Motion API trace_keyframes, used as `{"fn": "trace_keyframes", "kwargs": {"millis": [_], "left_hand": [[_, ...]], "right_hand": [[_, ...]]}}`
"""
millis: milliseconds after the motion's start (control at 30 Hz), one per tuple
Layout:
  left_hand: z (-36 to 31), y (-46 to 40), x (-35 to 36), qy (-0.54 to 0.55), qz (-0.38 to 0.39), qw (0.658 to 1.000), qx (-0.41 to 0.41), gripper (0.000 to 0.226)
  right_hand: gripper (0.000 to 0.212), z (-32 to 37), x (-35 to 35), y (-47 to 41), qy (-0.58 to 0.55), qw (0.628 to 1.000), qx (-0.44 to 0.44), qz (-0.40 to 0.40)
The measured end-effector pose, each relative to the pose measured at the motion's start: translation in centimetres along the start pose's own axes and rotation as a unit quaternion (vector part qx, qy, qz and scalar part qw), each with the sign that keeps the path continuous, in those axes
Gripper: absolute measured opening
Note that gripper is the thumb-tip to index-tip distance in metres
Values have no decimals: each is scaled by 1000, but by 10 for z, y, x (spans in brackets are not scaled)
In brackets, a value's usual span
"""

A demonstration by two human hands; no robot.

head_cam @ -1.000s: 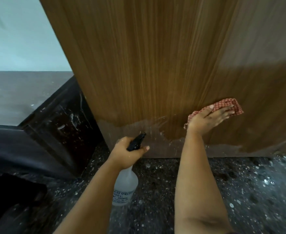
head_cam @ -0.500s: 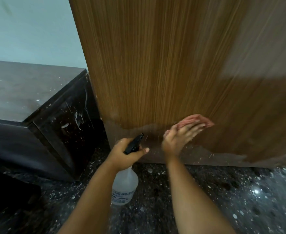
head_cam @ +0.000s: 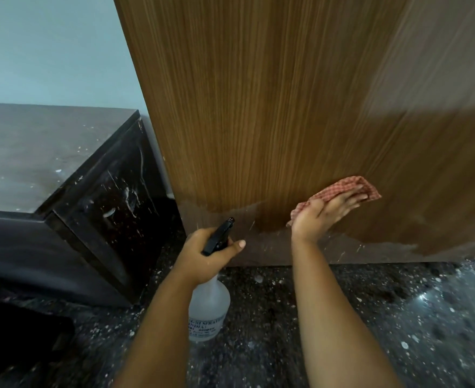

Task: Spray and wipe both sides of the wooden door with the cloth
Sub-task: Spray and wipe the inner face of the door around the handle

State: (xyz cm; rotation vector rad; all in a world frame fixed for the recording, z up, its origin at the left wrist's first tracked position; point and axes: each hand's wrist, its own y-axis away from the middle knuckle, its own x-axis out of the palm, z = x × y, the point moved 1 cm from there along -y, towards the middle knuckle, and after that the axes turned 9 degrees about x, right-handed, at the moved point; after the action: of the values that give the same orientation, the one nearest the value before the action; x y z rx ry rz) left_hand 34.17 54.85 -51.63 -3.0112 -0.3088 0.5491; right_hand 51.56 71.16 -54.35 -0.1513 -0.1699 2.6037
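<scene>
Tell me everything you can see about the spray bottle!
The spray bottle has a cloudy, see-through plastic body with a printed label low down, too blurry to read fully, and a black sprayer top pointing at the bottom of the wooden door. It hangs upright above the speckled floor, not touching it. The left hand grips its neck, fingers curled round the sprayer. How full it is can't be told.
</scene>
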Motion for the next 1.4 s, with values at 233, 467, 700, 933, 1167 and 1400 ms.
{"fn": "trace_keyframes", "kwargs": {"millis": [233,467,700,933,1167,1400], "left_hand": [[16,0,6,29,15,999,-40,30],[23,1,-1,16,40,999,-7,24],[23,2,-5,57,-15,998,-7,24],[23,5,-9,68,-37,996,-36,25],[31,10,-22,38,-53,997,-49,28],[28,11,-24,-51,-38,997,-32,26]], "right_hand": [[74,7,2,10,55,993,-100,-27],[88,-49,-4,19,384,753,-512,153],[103,-46,-12,14,455,545,-672,211],[81,27,-9,3,384,705,-586,105],[91,-48,9,36,443,545,-676,223],[92,-28,3,33,448,527,-690,212]]}}
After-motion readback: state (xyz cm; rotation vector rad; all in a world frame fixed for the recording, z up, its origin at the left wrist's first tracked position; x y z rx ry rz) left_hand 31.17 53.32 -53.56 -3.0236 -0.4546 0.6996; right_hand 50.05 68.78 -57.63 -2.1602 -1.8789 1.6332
